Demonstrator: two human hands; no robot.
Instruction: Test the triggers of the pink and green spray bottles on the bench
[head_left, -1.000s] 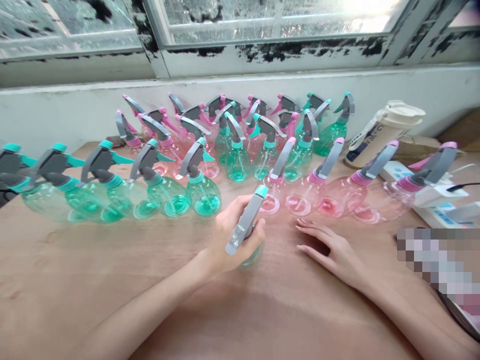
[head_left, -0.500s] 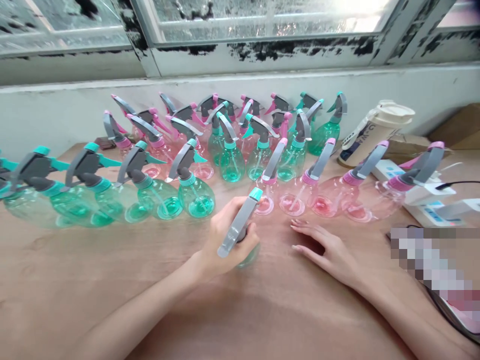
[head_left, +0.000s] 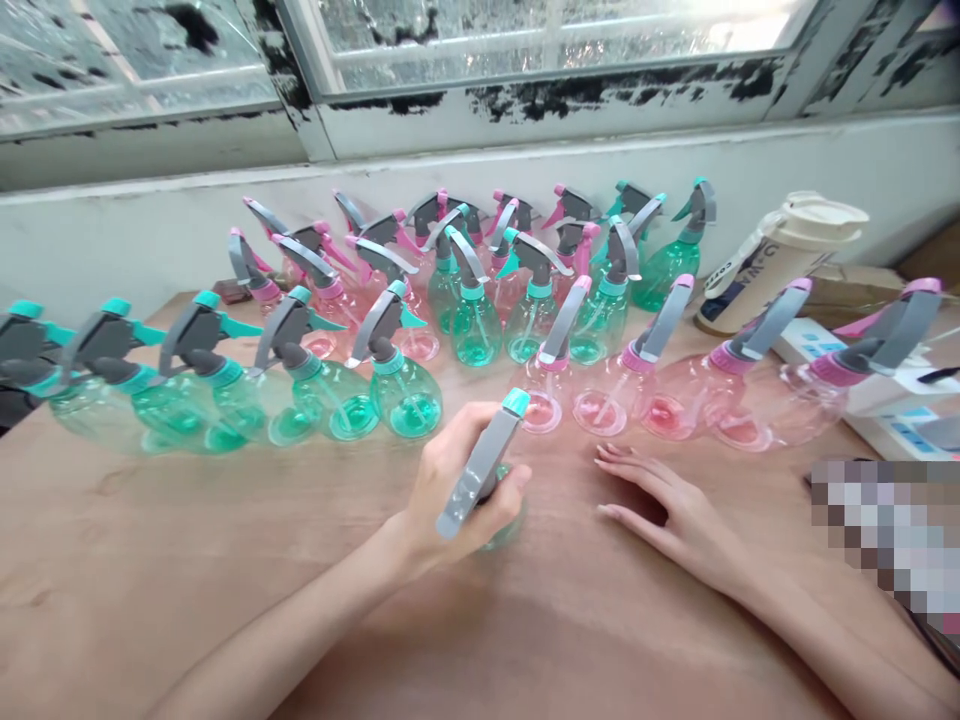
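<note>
Past sprayer in L hand, cup txt: "W"

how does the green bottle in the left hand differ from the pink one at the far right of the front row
The green bottle is tinted green, the pink bottle pink. The left hand holds the green bottle, hiding much of its body; the pink bottle stands unheld, its body mostly visible. Both have grey spray heads.
</note>
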